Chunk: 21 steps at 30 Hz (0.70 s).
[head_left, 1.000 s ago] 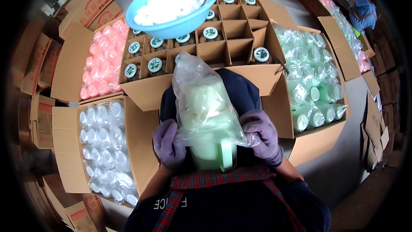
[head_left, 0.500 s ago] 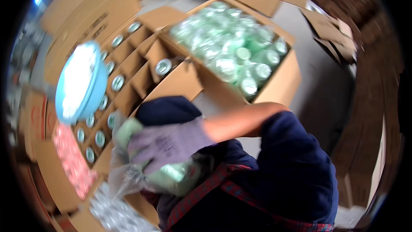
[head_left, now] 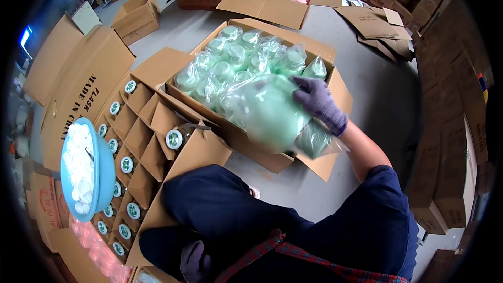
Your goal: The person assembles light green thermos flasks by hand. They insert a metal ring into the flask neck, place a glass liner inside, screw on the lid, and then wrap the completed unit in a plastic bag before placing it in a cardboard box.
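My right hand (head_left: 317,102), in a grey-purple knitted glove, grips the edge of a clear plastic bag around a pale green flask casing (head_left: 275,126). The casing is blurred and hangs tilted over the near side of a carton (head_left: 338,81) filled with similar bagged green casings (head_left: 236,55). My left hand (head_left: 195,262), gloved alike, is low by my lap. Its fingers look apart with nothing in them, though part of the hand is lost in shadow. Left of my knee is a divided carton (head_left: 209,144) holding silvery glass flask liners (head_left: 127,165).
A blue basin (head_left: 107,178) of white caps rests on the divided carton's left side. Pink bagged pieces (head_left: 102,251) lie below it. Farther off are another filled carton (head_left: 262,8), an open carton (head_left: 136,13) and flattened cardboard (head_left: 374,23). Stacked cartons (head_left: 440,162) line the right.
My right hand has swung from my lap at the left to the carton of green casings, carrying the bagged casing. My left hand now shows by my lap. The view has shifted.
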{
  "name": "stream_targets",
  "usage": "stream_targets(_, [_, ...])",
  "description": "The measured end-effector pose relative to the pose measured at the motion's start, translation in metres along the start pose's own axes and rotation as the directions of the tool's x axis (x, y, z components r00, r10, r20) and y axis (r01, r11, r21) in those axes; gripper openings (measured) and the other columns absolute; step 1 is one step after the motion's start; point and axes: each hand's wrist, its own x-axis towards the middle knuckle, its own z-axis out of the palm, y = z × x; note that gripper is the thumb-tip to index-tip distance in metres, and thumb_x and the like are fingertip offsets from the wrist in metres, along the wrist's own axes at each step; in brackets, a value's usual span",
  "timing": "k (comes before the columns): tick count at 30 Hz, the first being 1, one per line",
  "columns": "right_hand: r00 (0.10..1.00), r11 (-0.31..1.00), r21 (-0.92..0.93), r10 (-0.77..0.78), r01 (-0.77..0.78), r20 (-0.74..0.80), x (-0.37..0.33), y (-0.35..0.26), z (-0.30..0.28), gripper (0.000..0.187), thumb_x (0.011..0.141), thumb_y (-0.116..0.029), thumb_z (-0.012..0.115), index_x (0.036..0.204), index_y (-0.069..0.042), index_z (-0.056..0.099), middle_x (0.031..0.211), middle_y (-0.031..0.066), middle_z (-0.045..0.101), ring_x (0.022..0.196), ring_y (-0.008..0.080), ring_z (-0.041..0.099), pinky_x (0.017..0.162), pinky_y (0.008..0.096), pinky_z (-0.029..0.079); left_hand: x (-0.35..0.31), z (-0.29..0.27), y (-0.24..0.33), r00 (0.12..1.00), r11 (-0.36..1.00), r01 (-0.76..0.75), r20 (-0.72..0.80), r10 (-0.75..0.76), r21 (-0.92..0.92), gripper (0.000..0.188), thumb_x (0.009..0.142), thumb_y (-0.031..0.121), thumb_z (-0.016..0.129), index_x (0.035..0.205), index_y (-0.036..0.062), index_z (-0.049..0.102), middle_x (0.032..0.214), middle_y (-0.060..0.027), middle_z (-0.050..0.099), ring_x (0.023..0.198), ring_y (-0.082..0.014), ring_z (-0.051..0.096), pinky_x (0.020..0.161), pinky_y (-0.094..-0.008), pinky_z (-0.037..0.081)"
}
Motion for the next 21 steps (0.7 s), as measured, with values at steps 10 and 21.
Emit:
stream_targets(10, [0.902, 0.401, -0.869, 0.19, 0.29, 0.388, 0.184, 0.128, 0.094, 0.024, 0.094, -0.017, 0.059, 0.113, -0.013, 0.073, 0.103, 0.0089, 0.075, 0.096, 0.0292, 0.072, 0.075, 0.0431, 0.057, 0.081, -0.033, -0.064, 1.0, 0.958, -0.015, 0.028, 0.007, 0.288, 0.027, 0.091, 0.005, 0.066, 0.117, -0.0018, 0.069, 0.115, -0.0202, 0.069, 0.106, -0.0387, 0.065, 0.098, -0.0464, 0.05])
stream_targets(21, [0.734, 0.332, -0.84, 0.414, 0.429, 0.538, 0.227, 0.247, 0.215, 0.03, 0.098, -0.018, 0.054, 0.121, -0.013, 0.072, 0.126, 0.0114, 0.07, 0.116, 0.028, 0.067, 0.092, 0.0433, 0.055, 0.052, -0.058, -0.092, 0.938, 0.882, 0.313, 0.028, -0.345, 0.353, 0.032, 0.093, 0.005, 0.064, 0.123, -0.0064, 0.065, 0.122, -0.0229, 0.066, 0.114, -0.0409, 0.062, 0.101, -0.0485, 0.048])
